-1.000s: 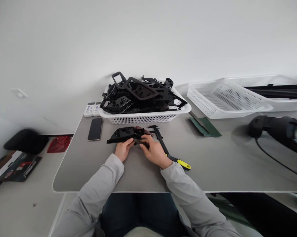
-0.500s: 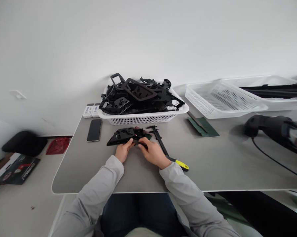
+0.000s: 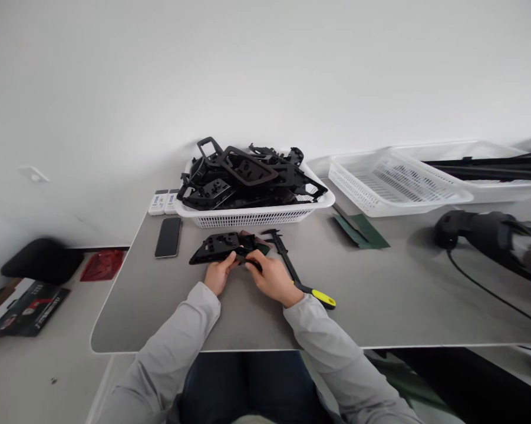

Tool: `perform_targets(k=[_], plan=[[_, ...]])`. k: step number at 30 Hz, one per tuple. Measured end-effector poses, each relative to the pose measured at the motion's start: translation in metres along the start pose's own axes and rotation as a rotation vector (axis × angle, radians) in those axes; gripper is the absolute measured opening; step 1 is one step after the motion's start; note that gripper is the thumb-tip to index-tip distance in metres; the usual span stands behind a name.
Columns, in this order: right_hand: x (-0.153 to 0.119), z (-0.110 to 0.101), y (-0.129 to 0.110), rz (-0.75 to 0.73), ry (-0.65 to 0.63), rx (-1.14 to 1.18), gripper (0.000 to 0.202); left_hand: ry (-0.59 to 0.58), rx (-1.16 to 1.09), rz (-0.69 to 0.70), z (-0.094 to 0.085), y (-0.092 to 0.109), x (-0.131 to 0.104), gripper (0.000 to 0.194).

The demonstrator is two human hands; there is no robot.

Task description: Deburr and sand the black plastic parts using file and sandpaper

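Observation:
A black moulded plastic part [image 3: 218,244] lies tilted just above or on the table in front of me. My left hand [image 3: 218,275] grips its near edge, thumb on top. My right hand [image 3: 271,278] is closed at the part's right end, fingers pinched round a slim dark tool [image 3: 253,264] whose kind I cannot make out. Behind the right fingers, reddish and green sheets [image 3: 261,242] show partly, under or beside the part. A black caliper [image 3: 285,253] lies right of the hands. Near my right wrist rests a yellow-and-black handle [image 3: 322,297].
A white basket [image 3: 256,219] heaped with black plastic parts stands behind the hands. Left are a phone [image 3: 168,237] and small white boxes [image 3: 158,202]. Right are green sheets [image 3: 365,231], white baskets [image 3: 358,188] and a black corded device [image 3: 472,227].
The whole view has shifted slightly, with things sitting a little lower. My right hand and the dark tool have turned slightly at the part's edge; both hands keep their hold.

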State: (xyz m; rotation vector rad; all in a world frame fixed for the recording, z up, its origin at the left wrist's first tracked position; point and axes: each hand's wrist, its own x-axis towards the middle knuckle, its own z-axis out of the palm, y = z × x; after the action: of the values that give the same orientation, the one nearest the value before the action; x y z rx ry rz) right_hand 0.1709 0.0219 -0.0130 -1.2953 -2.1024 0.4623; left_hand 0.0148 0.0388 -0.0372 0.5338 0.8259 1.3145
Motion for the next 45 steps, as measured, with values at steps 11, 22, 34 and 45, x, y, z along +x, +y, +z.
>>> perform_targets(k=[11,22,34,45], plan=[[0.001,-0.006,0.010,0.044,0.044,0.159,0.031,0.057,-0.046,-0.014,0.001,0.008,0.002,0.027],[0.001,-0.007,0.010,0.032,0.066,0.123,0.029,0.041,-0.088,-0.092,-0.002,0.010,0.002,0.016],[0.003,-0.006,0.011,0.110,0.117,0.110,0.021,0.033,-0.008,-0.057,-0.003,0.009,0.005,0.022],[0.005,0.000,0.017,0.002,0.172,0.083,0.020,0.039,0.020,0.038,-0.003,0.005,0.005,0.027]])
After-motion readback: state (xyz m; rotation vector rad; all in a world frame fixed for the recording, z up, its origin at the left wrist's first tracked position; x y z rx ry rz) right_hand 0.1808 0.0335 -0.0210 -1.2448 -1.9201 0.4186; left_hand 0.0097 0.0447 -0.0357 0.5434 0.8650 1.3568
